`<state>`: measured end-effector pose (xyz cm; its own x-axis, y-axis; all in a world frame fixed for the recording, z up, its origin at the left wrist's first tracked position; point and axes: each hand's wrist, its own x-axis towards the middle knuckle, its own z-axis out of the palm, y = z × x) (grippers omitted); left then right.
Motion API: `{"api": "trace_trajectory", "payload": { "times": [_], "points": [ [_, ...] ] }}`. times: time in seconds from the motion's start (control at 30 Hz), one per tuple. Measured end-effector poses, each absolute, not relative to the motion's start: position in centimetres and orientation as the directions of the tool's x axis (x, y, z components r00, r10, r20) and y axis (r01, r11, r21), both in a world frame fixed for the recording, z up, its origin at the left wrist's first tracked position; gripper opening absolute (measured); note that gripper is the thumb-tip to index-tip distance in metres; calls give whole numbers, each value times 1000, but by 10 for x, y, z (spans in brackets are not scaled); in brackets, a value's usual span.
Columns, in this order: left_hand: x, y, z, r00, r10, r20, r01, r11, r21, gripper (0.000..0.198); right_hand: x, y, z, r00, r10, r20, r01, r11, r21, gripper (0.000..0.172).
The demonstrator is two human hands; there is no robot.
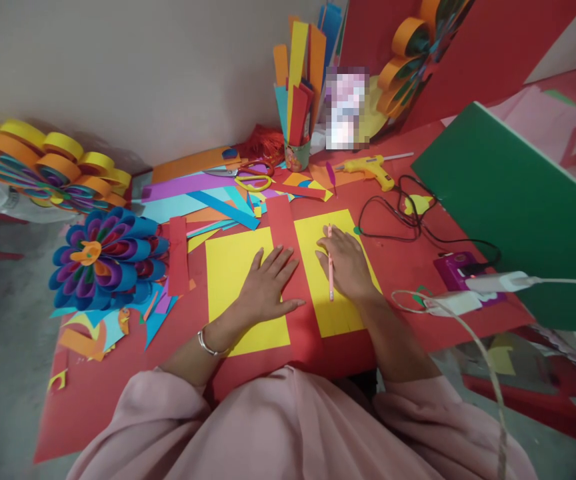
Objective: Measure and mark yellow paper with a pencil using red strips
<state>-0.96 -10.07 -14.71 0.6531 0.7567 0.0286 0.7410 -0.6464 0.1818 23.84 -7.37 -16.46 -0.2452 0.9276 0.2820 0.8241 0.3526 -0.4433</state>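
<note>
Yellow paper (233, 287) lies on the red-topped table, with a long red paper strip (304, 280) running over its middle. I cannot tell whether the yellow is one sheet or two. My left hand (268, 287) rests flat, fingers spread, across the yellow paper and the strip's left edge. A bracelet (209, 345) circles that wrist. On the right part of the yellow paper, my right hand (347, 261) holds a pink pencil (331, 280) against its fingers, the eraser end towards me. Its curled fingertips rest near the paper's upper part.
Scissors (255, 179) lie among coloured strips behind the paper. A cup (297, 156) of paper strips stands at the back. A yellow glue gun (368, 170) and its cable are to the right, near a purple power socket (461, 270) and green board (513, 220). Paper flowers (111, 260) stand left.
</note>
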Motion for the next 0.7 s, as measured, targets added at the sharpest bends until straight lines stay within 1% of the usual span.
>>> {"api": "trace_trajectory", "payload": {
  "times": [0.7],
  "points": [
    [-10,-101,-150,658,751,62,733,-656,181,92,239,-73,-167,-246,923,297,817,362,-449,18]
  ]
}}
